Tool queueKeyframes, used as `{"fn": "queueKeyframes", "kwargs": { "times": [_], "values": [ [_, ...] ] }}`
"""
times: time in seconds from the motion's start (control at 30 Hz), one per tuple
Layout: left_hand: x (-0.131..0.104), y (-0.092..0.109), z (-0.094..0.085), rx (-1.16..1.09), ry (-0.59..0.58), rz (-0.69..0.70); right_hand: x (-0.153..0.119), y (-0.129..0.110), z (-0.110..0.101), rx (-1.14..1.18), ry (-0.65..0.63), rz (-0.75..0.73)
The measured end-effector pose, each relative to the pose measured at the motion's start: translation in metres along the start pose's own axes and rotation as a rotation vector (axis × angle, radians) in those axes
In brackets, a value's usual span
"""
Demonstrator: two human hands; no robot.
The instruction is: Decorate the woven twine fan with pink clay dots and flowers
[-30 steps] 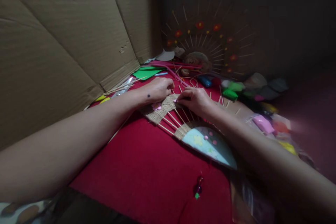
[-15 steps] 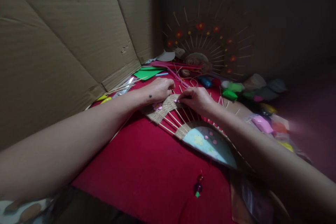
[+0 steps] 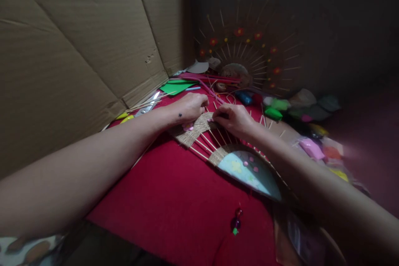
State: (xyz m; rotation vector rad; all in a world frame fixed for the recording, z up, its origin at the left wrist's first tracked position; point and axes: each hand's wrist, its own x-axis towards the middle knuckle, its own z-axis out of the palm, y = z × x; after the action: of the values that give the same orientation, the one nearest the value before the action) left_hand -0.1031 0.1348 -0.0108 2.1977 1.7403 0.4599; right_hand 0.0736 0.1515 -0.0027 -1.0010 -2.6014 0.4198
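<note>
A hand fan of thin sticks with a woven straw band (image 3: 186, 137) lies on the red surface. Its half-round base (image 3: 238, 168) is light blue with yellow and pink decorations. My left hand (image 3: 193, 107) rests at the band's far edge, fingers curled down onto the fan beside a stick end. A pink flower (image 3: 187, 126) sits on the band just below that wrist. With closed fingertips, my right hand (image 3: 233, 118) presses at small pink petals (image 3: 210, 120) on the band; the fingertips partly hide them.
Cardboard (image 3: 77, 41) stands along the left. Scissors (image 3: 149, 106), sticks and green sheets (image 3: 174, 87) lie behind my left hand. Coloured clay packs (image 3: 311, 149) line the right. A larger flowered fan (image 3: 238, 32) stands at the back. A beaded string (image 3: 237, 218) lies in front.
My right fingertips have shifted slightly over the pink petals, covering more of them. My left hand stays at the band's far edge. The whole view has moved a little.
</note>
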Motion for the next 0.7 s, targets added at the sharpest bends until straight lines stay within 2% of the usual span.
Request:
{"fn": "queueKeyframes", "kwargs": {
  "times": [0.37,0.53,0.7],
  "values": [
    [0.001,-0.006,-0.004,-0.126,-0.036,0.034,-0.003,0.0,0.002,0.018,0.018,0.01],
    [-0.005,0.001,0.0,-0.268,-0.124,-0.086,-0.001,0.007,0.005,0.089,0.016,0.069],
    [-0.006,0.011,0.003,-0.218,-0.069,-0.145,0.002,0.007,0.005,0.121,-0.007,0.106]
  ]
}}
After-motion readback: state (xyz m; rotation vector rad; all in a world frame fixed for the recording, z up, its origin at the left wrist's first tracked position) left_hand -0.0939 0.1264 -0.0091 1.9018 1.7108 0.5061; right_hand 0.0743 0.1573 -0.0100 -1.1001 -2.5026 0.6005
